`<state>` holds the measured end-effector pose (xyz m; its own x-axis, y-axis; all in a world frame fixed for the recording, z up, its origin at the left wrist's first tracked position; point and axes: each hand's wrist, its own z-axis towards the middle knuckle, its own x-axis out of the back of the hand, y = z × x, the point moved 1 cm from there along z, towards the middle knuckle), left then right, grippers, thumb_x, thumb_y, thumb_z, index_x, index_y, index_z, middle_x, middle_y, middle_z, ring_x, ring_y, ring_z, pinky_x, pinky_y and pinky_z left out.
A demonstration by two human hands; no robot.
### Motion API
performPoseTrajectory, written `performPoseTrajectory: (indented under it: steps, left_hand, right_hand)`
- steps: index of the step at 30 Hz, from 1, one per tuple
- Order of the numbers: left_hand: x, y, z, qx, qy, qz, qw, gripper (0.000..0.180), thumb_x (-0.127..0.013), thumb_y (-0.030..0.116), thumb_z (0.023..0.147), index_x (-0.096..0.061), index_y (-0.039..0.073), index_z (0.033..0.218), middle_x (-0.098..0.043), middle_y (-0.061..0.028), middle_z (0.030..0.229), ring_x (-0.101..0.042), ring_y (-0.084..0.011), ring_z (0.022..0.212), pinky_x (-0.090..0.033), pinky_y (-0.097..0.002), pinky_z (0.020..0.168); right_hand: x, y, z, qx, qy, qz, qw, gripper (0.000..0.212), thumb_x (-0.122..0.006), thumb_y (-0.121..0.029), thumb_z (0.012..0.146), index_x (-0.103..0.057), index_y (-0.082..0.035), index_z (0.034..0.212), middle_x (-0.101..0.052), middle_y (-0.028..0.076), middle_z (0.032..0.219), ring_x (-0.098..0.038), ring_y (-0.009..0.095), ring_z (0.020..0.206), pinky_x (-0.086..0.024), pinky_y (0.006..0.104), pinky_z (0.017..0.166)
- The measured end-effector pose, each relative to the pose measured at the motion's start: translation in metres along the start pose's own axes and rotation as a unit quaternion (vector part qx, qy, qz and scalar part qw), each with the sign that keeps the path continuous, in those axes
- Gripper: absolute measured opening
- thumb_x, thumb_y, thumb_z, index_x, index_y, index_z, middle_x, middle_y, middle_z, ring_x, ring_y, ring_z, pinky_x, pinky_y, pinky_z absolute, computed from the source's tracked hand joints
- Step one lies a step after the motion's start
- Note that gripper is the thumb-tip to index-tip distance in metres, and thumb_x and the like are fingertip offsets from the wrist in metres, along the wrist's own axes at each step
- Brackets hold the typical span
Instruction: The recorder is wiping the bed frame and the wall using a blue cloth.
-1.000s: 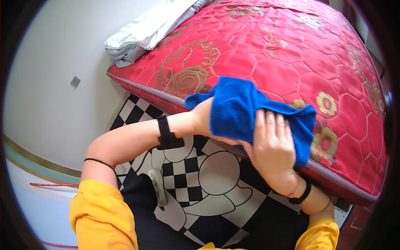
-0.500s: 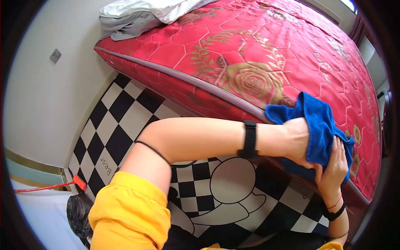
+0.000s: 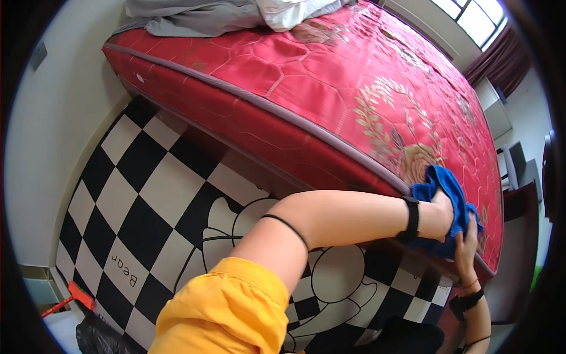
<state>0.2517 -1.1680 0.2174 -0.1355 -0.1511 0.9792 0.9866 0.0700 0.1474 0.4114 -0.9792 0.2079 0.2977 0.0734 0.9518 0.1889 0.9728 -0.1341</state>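
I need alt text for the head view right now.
A blue cloth partly covers the left hand, the right hand on it, at the edge of a red floral mattress. Grey and white bedding lies upper left; below is checkered floor.

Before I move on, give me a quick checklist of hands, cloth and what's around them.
1. Cloth at the mattress edge: ok, near the right end in view.
2. Right hand on the cloth: ok, its fingers touch it.
3. Left fingers visible: not ok, the cloth covers the left hand beyond the wrist.
4. Cloth's underside pressed to the mattress: cannot tell, hidden.
5. Bedding apart from the cloth: ok, at the mattress's other end.
6. Black bag away from both hands: ok, at lower left.
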Motion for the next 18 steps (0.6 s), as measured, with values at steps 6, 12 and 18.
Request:
performPoseTrajectory:
  steps: [6, 12, 18]
  left_hand:
    - [0.043, -0.105, -0.173, 0.069, 0.052, 0.001, 0.996, 0.088, -0.049, 0.075, 0.082, -0.049, 0.015, 0.146, -0.045, -0.0092, 0.153, -0.04, -0.0283, 0.142, -0.023, -0.0505, 0.118]
    - [0.043, -0.189, -0.328, 0.18, 0.352, 0.146, 0.907, 0.063, -0.068, 0.069, 0.068, -0.07, 0.013, 0.098, -0.071, -0.0092, 0.099, -0.067, -0.0255, 0.096, -0.051, -0.0413, 0.085]
    - [0.052, -0.262, -0.448, 0.281, 0.581, 0.103, 0.757, 0.047, -0.074, 0.05, 0.077, -0.062, 0.007, 0.064, -0.061, -0.0105, 0.066, -0.06, -0.0312, 0.067, -0.046, -0.0428, 0.065]
  right_hand:
    - [-0.042, -0.205, 0.081, 0.114, 0.009, -0.043, 0.993, 0.063, -0.056, -0.03, 0.094, -0.04, 0.006, 0.144, -0.045, 0.03, 0.143, -0.04, 0.046, 0.135, -0.03, 0.0469, 0.113]
    - [-0.089, -0.39, 0.136, 0.232, 0.046, -0.043, 0.971, 0.066, -0.061, -0.034, 0.093, -0.042, 0.008, 0.14, -0.05, 0.033, 0.134, -0.049, 0.047, 0.125, -0.039, 0.0486, 0.106]
    - [-0.137, -0.543, 0.174, 0.321, 0.107, -0.014, 0.941, 0.067, -0.066, -0.041, 0.089, -0.045, 0.002, 0.136, -0.06, 0.022, 0.119, -0.061, 0.036, 0.107, -0.049, 0.0419, 0.092]
